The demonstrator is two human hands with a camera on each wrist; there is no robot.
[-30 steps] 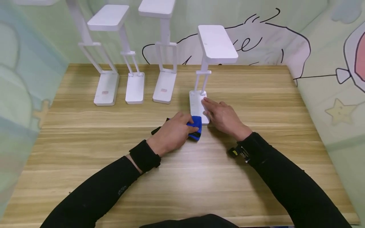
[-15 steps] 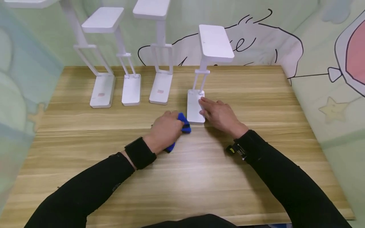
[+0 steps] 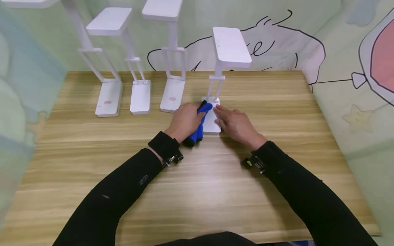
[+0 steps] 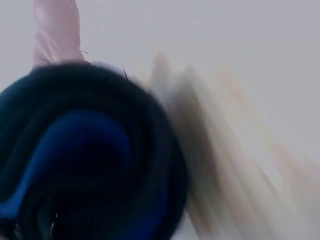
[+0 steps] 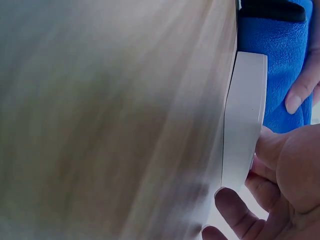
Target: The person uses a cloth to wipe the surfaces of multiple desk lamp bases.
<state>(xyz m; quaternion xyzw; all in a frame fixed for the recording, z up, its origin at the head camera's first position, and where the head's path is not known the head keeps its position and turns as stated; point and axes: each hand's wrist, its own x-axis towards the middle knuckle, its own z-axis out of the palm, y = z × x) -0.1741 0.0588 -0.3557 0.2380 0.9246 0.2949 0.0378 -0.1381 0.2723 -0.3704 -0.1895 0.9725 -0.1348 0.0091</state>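
Note:
My left hand [image 3: 186, 120] grips a blue cloth [image 3: 200, 126] with black edging. The folded cloth lies against the left side of a white folding desk lamp's base [image 3: 213, 123]. From the right, my right hand [image 3: 236, 124] rests on that base, its index finger reaching onto the top and its thumb at the side edge. In the right wrist view, fingers [image 5: 237, 212] touch the white base beside the blue fleece. The left wrist view is blurred, with a rolled end of the cloth [image 4: 95, 160] filling its lower left. The lamp's head [image 3: 231, 46] is raised above the base.
Further similar white lamps stand in a row to the left, among them one lamp base [image 3: 173, 97], a smaller base [image 3: 140, 99] and a far-left base [image 3: 109, 99]. All stand on a wooden table [image 3: 197, 191] backed by a printed curtain [image 3: 277, 51].
My left hand drew the cloth left, away from the lamp base, then brought it back and farther up along the base's left side. The right hand stays on the base.

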